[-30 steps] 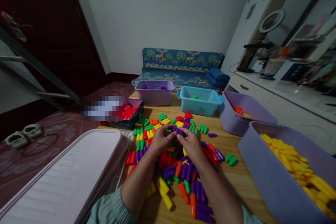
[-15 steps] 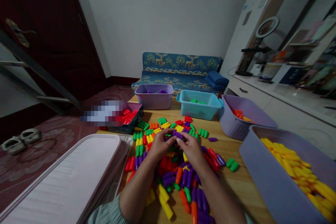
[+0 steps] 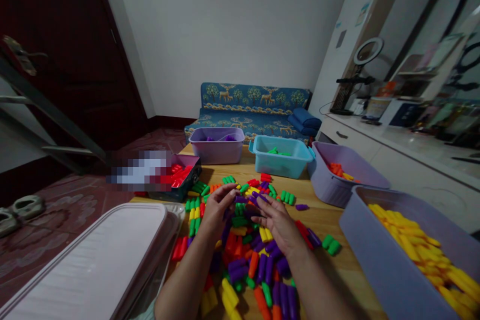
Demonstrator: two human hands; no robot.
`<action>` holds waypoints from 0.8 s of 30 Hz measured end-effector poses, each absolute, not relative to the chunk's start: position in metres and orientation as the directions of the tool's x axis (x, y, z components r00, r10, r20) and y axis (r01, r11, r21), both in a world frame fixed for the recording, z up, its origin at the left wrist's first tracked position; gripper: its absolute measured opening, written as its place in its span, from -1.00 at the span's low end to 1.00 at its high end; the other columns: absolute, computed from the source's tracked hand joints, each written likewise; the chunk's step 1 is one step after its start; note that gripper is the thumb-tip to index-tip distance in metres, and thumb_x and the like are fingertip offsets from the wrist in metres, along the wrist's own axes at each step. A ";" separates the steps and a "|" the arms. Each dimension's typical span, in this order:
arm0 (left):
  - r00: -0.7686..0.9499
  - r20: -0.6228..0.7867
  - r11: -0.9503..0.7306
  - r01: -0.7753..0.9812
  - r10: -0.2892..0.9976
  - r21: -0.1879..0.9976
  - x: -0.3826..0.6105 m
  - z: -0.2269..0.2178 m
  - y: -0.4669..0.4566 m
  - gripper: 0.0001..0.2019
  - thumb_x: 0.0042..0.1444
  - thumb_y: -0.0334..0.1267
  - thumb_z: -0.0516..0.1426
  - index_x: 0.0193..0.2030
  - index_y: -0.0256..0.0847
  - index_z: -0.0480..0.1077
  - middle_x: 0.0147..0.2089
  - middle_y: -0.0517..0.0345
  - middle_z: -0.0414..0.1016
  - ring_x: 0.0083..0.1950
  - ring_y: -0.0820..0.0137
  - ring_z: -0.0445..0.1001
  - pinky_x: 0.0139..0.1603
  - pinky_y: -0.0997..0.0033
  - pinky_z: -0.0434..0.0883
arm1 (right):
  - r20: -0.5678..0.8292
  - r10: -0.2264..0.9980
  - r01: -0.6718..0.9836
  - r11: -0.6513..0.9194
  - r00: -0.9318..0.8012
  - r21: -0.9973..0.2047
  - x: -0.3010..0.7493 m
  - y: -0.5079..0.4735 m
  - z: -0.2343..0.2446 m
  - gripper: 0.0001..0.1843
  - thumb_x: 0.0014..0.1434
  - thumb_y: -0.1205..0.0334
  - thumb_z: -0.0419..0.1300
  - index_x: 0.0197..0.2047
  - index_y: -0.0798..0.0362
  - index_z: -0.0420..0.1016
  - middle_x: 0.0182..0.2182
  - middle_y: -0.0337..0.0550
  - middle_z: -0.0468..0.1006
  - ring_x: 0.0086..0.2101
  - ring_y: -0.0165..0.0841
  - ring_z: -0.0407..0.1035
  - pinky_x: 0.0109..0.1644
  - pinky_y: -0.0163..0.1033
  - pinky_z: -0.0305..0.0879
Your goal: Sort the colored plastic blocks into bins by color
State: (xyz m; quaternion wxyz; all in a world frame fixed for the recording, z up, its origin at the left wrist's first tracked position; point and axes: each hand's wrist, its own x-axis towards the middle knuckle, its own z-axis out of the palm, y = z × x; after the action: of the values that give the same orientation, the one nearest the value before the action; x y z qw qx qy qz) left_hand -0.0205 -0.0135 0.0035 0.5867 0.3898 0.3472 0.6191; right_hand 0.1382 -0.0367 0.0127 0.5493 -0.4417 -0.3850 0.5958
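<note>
Both hands are over a heap of loose bullet-shaped plastic pieces [image 3: 234, 247] in red, orange, yellow, green and purple on a wooden table [image 3: 337, 280]. My left hand [image 3: 218, 208] pinches a purple plastic piece [image 3: 240, 200] between thumb and fingertips. Close beside it, my right hand [image 3: 278, 219] has another purple plastic piece [image 3: 258, 196] at its thumb and index finger, its other fingers loosely curled. A narrow gap shows between the two pieces. Several pieces in the heap are joined side by side in short rows.
Behind the heap stand a purple bin [image 3: 216, 149], a turquoise bin [image 3: 281, 162] and a dark box of red pieces [image 3: 193, 176]. On the right are a lilac bin with orange pieces [image 3: 326, 185] and a larger bin of yellow pieces [image 3: 360, 230]. A pale lid [image 3: 108, 255] lies left.
My hands have drawn apart; the purple plastic held between them now shows as two separate pieces, one in each hand. The camera view has tilted slightly up.
</note>
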 end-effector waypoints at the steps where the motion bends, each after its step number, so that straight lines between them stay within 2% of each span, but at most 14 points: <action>1: 0.002 0.071 -0.061 -0.496 0.997 0.866 -0.021 0.004 -0.014 -0.62 -0.13 -0.15 0.35 -0.16 -0.26 0.50 -0.32 0.17 0.52 -0.60 0.71 0.18 -0.60 0.65 0.10 | -0.120 0.991 -0.377 -0.136 -0.067 -0.916 0.138 -0.038 0.014 -0.60 -0.04 0.02 0.36 -0.15 0.02 0.53 -0.14 -0.10 0.59 -0.19 -0.29 0.50 -0.33 -0.33 0.42; 5: 0.050 0.050 -0.015 -0.550 0.998 0.835 -0.020 0.007 -0.016 -0.63 -0.13 -0.17 0.35 -0.16 -0.25 0.49 -0.31 0.19 0.50 -0.60 0.73 0.17 -0.61 0.67 0.08 | -0.117 0.973 -0.445 -0.196 -0.199 -0.874 0.137 -0.043 0.020 -0.65 -0.02 0.09 0.37 -0.16 0.02 0.51 -0.20 -0.12 0.61 -0.28 -0.33 0.53 -0.33 -0.34 0.41; 9: 0.083 0.040 0.010 -0.528 0.996 0.849 -0.018 0.009 -0.019 -0.62 -0.15 -0.18 0.36 -0.17 -0.26 0.48 -0.34 0.20 0.50 -0.59 0.72 0.18 -0.58 0.67 0.12 | -0.109 0.975 -0.393 -0.178 -0.193 -0.902 0.139 -0.044 0.023 -0.69 -0.01 0.11 0.37 -0.21 0.07 0.54 -0.24 -0.12 0.61 -0.32 -0.38 0.52 -0.34 -0.38 0.40; 14: 0.146 0.002 0.069 -0.476 0.989 0.877 -0.014 0.008 -0.021 -0.60 -0.17 -0.17 0.39 -0.17 -0.27 0.50 -0.32 0.15 0.53 -0.47 0.61 0.36 -0.50 0.66 0.22 | -0.092 0.968 -0.428 -0.188 -0.235 -0.884 0.139 -0.044 0.024 -0.67 -0.05 0.13 0.39 -0.20 0.07 0.57 -0.28 -0.15 0.60 -0.35 -0.43 0.49 -0.28 -0.38 0.40; 18: 0.127 -0.016 0.079 -0.503 0.992 0.860 -0.015 0.007 -0.018 -0.57 -0.07 -0.05 0.33 -0.13 -0.31 0.49 -0.27 0.08 0.54 -0.53 0.67 0.28 -0.54 0.67 0.21 | -0.088 0.985 -0.460 -0.146 -0.145 -0.876 0.141 -0.040 0.025 -0.65 -0.10 0.08 0.41 -0.27 0.10 0.56 -0.38 -0.16 0.59 -0.44 -0.44 0.46 -0.33 -0.35 0.39; 21: 0.124 -0.137 0.183 -0.580 0.983 0.793 -0.020 0.010 -0.014 -0.51 0.06 0.07 0.21 -0.07 -0.34 0.45 -0.15 -0.05 0.53 -0.46 0.60 0.37 -0.55 0.68 0.24 | -0.090 0.994 -0.432 -0.106 -0.058 -0.896 0.145 -0.038 0.027 -0.62 -0.12 0.05 0.41 -0.28 0.10 0.54 -0.39 -0.14 0.60 -0.42 -0.40 0.47 -0.32 -0.31 0.40; 24: 0.262 -0.249 0.361 -0.670 0.932 0.648 -0.026 0.017 -0.014 -0.44 0.14 0.16 0.07 0.02 -0.34 0.39 -0.08 -0.16 0.49 -0.29 0.42 0.50 -0.41 0.55 0.41 | -0.064 0.998 -0.377 -0.069 -0.025 -0.923 0.148 -0.037 0.027 -0.60 -0.11 0.03 0.40 -0.24 0.10 0.56 -0.33 -0.10 0.61 -0.36 -0.35 0.49 -0.27 -0.28 0.41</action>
State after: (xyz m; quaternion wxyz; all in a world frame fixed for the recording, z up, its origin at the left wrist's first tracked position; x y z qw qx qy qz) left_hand -0.0262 -0.0136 0.0168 0.7653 0.2128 0.3083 0.5235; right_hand 0.1481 -0.0367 0.0273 0.5666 -0.4079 -0.3801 0.6067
